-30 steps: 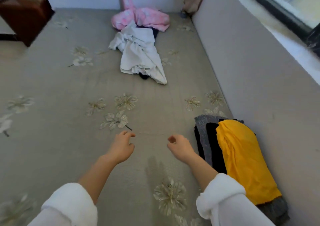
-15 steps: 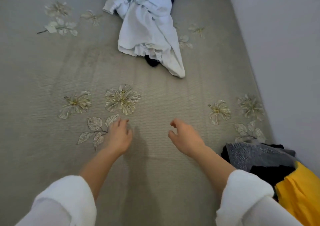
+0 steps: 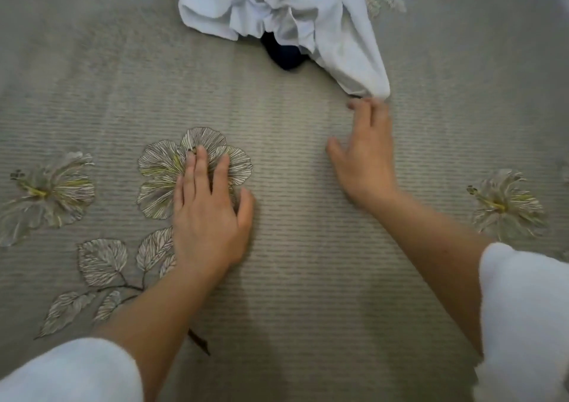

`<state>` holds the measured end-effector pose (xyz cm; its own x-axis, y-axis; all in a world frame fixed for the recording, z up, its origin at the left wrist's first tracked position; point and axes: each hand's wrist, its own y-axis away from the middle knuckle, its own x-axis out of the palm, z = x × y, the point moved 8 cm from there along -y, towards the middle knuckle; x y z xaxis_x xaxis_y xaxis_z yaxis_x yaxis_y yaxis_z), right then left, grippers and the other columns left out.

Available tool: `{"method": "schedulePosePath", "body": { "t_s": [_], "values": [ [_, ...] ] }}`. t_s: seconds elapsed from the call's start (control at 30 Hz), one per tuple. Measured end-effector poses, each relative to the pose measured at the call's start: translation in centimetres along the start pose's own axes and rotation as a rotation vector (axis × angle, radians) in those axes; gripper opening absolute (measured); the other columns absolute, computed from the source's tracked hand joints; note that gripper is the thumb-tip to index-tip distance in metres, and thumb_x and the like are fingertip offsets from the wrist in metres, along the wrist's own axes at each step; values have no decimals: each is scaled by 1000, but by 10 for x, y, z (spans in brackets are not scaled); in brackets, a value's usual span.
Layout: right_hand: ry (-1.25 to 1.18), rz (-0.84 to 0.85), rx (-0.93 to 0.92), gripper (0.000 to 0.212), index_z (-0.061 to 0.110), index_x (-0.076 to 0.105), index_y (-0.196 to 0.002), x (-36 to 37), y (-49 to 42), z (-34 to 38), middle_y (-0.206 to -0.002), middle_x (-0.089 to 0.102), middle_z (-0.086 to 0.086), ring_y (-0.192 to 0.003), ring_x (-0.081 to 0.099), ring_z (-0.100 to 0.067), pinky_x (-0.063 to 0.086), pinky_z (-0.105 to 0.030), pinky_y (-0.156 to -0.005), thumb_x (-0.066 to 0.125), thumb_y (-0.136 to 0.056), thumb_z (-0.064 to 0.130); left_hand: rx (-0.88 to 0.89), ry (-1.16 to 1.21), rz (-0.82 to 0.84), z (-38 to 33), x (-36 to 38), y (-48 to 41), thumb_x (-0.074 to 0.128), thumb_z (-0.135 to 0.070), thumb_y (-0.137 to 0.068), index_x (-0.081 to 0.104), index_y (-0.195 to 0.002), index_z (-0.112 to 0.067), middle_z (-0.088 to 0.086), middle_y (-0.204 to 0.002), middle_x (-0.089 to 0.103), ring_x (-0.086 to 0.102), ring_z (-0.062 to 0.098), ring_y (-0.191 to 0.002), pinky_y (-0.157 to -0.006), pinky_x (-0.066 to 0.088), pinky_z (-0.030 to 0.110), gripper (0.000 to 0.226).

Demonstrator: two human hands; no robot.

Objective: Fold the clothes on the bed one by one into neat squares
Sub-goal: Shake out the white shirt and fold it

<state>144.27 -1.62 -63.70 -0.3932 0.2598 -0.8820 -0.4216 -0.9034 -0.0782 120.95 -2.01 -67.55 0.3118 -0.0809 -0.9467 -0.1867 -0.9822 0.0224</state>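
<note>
A crumpled white garment lies at the top of the view on the grey flowered bedspread. A dark garment peeks out from under its near edge. My right hand stretches forward, fingers spread, with the fingertips right at the pointed near corner of the white garment; no grip on the cloth shows. My left hand lies flat on the bedspread, fingers straight, on an embroidered flower, well short of the garment.
Embroidered flowers and leaves dot the bedspread at left and right. White sleeves cover both my forearms near the bottom corners.
The view has moved forward and down toward the white garment. My right hand reached ahead to its near corner. My left hand opened and settled flat on the bedspread.
</note>
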Motion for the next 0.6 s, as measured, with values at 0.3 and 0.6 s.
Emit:
{"method": "schedulePosePath", "body": {
  "t_s": [0.3, 0.6],
  "values": [
    [309, -74, 131, 24, 14, 57, -115, 3, -79, -29, -140, 40, -5, -131, 29, -28, 24, -42, -98, 46, -97, 25, -30, 55, 3, 1, -3, -2, 26, -50, -91, 23, -150, -27, 0, -161, 5, -5, 10, -147, -117, -4, 30, 63],
    [25, 161, -92, 6, 8, 43, -90, 6, 0, 6, -84, 51, -13, -76, 46, -29, 19, -32, -60, 45, -96, 9, -16, 102, -35, 1, -8, -3, 36, -52, -88, 26, -149, -26, 2, -161, 7, -2, 12, -147, -118, 0, 32, 66]
  ]
}}
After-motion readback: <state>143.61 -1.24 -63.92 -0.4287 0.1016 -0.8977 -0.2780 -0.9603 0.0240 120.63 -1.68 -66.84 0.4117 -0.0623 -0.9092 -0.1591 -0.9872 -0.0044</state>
